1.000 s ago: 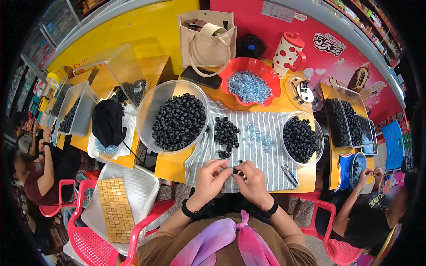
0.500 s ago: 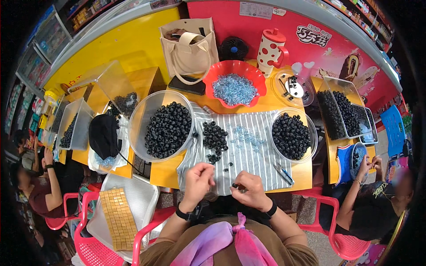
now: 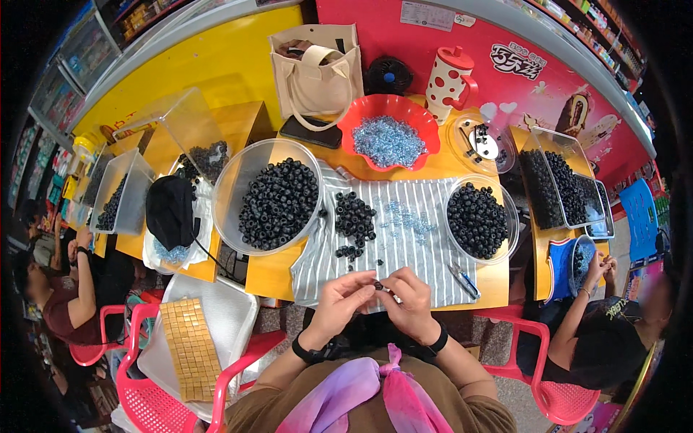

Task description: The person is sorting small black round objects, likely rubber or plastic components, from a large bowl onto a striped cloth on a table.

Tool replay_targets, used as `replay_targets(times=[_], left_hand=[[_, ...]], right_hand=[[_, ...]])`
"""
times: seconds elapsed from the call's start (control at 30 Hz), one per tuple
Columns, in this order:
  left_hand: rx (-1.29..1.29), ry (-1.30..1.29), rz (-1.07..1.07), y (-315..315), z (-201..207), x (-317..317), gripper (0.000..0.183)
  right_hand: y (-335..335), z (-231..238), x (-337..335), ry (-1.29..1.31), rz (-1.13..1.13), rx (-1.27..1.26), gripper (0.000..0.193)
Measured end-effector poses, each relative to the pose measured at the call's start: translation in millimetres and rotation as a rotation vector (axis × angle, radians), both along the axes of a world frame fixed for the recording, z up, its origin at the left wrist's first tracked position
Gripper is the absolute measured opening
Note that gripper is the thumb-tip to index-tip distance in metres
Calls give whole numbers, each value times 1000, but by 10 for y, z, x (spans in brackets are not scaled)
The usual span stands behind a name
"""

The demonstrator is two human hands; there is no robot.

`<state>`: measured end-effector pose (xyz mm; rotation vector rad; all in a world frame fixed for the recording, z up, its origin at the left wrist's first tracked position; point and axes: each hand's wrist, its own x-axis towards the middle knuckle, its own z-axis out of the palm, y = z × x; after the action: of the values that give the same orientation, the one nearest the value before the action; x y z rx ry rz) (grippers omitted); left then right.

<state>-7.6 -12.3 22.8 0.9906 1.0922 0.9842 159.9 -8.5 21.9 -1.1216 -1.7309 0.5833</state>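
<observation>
My left hand [image 3: 343, 299] and my right hand [image 3: 408, 299] meet over the front edge of the striped cloth [image 3: 422, 256]. Between their fingertips is a small black bead-like piece [image 3: 378, 286], pinched by my right hand. The left fingers are closed against it; anything tiny in them is hidden. Just beyond lies a loose heap of black beads [image 3: 354, 216] with a few strays nearer me. Small translucent blue pieces [image 3: 408, 221] are scattered to its right. A large clear tub [image 3: 225, 206] full of black beads stands left, and a smaller clear bowl [image 3: 511, 229] of them right.
Behind the cloth are a red wavy bowl [image 3: 433, 133] of blue pieces, a beige bag [image 3: 314, 68], a phone [image 3: 309, 133], a dotted tumbler [image 3: 447, 83] and a clear round dish [image 3: 498, 162]. Snips [image 3: 463, 280] lie at the right front. People work at both side tables.
My left hand has moved right and my right hand slightly up, so their fingertips now meet at the black bead. The whole view has shifted slightly.
</observation>
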Motion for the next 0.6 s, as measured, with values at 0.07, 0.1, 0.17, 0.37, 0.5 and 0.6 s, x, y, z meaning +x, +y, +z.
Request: replay_targets(times=[0.07,0.1,0.17,0.37,0.5,0.6], left_hand=[[-173,-478,-77,-18,-142,-10,25],[-197,-513,-73,-10,-189,-19,24],[-243,-534,-63,-11,-256,-50,23],[-227,-662,3,31,-278,-110,22],[-289,-747,-27,93,-301,-147,22],[-275,-785,-25,122,-275,-151,23]], right_hand=[[-10,8,-49,-97,-20,131,17],[-25,-4,-47,-182,-17,131,18],[-17,23,-36,-190,25,83,18],[290,82,178,-266,-26,-167,15],[545,62,144,-462,-64,-125,15],[637,38,87,-574,-40,-144,14]])
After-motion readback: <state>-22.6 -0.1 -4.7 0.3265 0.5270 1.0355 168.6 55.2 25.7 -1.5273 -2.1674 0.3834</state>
